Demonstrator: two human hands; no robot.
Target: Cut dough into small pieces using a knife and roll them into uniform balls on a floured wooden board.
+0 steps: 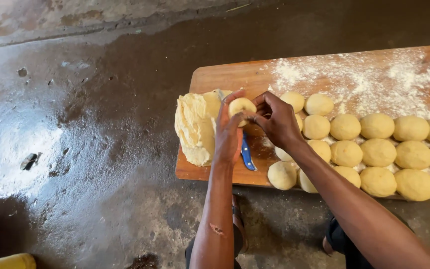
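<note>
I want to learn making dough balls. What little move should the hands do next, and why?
Probably set the small pale dough ball, pinched between the left hand and right hand, down beside the rows of round yellow dough balls on the floured wooden board; it looks about round.

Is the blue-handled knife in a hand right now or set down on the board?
Set down. The blue-handled knife lies flat on the wooden board, beneath the left hand, which shapes a dough piece with the right hand.
</note>
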